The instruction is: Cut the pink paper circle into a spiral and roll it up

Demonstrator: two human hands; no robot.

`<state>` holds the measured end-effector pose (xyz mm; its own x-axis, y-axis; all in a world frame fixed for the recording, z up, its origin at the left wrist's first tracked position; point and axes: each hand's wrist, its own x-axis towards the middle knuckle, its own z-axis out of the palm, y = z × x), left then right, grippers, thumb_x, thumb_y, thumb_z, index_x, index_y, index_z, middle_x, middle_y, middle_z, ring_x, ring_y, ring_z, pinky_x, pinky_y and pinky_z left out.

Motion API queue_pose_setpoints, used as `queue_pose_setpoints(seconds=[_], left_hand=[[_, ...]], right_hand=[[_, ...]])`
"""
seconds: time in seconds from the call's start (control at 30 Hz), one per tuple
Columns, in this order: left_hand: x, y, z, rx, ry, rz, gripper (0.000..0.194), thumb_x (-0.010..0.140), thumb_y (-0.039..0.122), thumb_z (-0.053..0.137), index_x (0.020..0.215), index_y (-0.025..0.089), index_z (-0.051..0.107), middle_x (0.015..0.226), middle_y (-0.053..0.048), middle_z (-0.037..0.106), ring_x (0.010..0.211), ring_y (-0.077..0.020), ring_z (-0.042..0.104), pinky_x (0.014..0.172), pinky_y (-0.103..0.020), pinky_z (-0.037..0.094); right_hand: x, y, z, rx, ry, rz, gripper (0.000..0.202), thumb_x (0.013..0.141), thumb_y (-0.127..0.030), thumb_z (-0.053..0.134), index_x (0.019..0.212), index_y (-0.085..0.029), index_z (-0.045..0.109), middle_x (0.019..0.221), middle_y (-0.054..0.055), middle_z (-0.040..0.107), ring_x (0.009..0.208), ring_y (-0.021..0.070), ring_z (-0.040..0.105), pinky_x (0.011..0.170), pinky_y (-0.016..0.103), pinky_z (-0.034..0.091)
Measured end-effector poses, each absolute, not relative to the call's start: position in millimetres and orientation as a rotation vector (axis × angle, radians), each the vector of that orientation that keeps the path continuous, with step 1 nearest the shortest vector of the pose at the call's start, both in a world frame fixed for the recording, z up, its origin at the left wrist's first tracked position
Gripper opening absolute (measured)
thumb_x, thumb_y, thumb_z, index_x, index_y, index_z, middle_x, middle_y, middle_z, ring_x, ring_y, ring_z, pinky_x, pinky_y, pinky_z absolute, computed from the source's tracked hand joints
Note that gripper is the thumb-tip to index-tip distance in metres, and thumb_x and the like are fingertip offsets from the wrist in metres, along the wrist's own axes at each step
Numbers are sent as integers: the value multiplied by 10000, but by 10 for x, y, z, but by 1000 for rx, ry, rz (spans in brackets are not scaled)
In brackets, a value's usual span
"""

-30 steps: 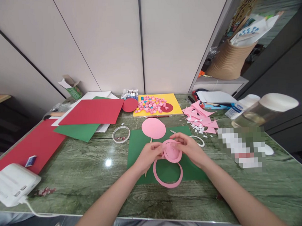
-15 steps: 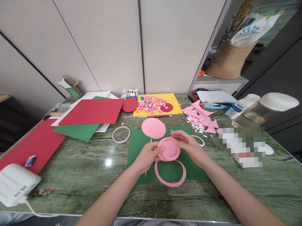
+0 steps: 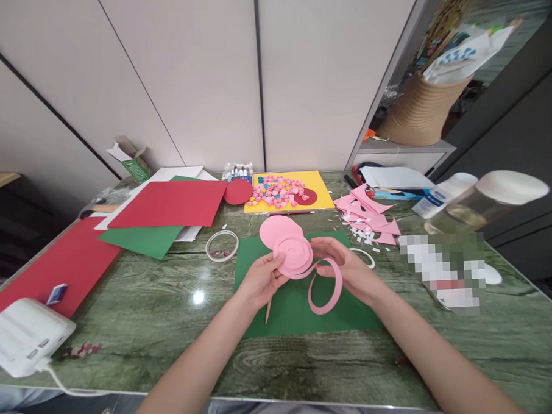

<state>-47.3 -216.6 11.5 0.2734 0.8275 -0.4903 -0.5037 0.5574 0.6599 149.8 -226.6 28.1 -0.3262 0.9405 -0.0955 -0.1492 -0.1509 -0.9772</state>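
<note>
My left hand [image 3: 264,279] pinches a pink paper spiral [image 3: 297,253], thumb on top near its coiled middle. From the coil a curling strip [image 3: 326,303] hangs down to the right in a loop. My right hand [image 3: 347,266] has its thumb and fingers closed on that strip beside the coil. Just beyond, a plain pink paper disc [image 3: 275,226] lies partly covered by the spiral. Beneath everything is a dark green sheet [image 3: 358,310]. A pointed wooden stick [image 3: 268,311] pokes out below my left hand, the rest of it hidden.
A tape roll [image 3: 221,246] lies left of the green sheet, a white ring [image 3: 367,258] at its right. Pink scraps [image 3: 365,212] sit behind. Small paper balls [image 3: 278,191] cover a yellow sheet [image 3: 321,183]. Red sheets [image 3: 166,204] and a white charger [image 3: 28,337] occupy the left.
The spiral has moved left and slightly away, over the pink disc. Its outer strip has lifted off the green sheet and now curls from my right hand.
</note>
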Motion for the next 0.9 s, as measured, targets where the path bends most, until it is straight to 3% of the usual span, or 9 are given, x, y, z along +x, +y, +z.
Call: queue_pose_setpoints(seconds=[0.2,0.37,0.53,0.7,0.77,0.9], left_hand=[[-444,-2244,116,674,867,828,274,743,270,674,943,84,657,884,-104,683,761,-138,629,776,-299,510],[-415,-2281,109,784,888,735,360,707,363,692,944,93,674,838,-99,674,669,-123,591,678,-284,507],[-395,-2284,140,738,925,694,393,727,402,651,977,99,666,858,-125,678,656,-159,604,631,-308,507],[-413,-2271,185,599,872,671,624,766,634,449,1004,94,652,955,-165,671,802,-236,636,662,-345,512],[-422,-2275,186,643,853,652,577,742,593,531,1012,97,649,962,-160,671,824,-233,633,703,-351,510],[-430,-2295,157,798,861,658,439,622,298,756,1002,104,651,997,-135,662,859,-203,613,782,-346,493]], right_hand=[[1490,-2275,279,-1100,-1123,1622,243,753,-267,616,994,-243,595,1098,35,575,1021,197,522,776,289,469],[1486,-2271,213,-1239,-1132,1592,224,771,-361,605,960,-241,600,1055,19,585,914,171,532,683,251,447],[1476,-2252,198,-1326,-1219,1557,261,748,-424,619,900,-213,633,899,22,617,775,155,546,621,248,422],[1483,-2233,167,-1348,-1289,1490,273,747,-443,621,840,-187,640,842,24,613,746,152,542,640,261,418],[1486,-2228,145,-1339,-1300,1470,269,751,-439,619,842,-187,637,840,24,612,746,154,542,642,261,416],[1489,-2227,127,-1335,-1291,1439,252,753,-430,619,837,-193,627,841,17,615,757,154,545,645,254,416]])
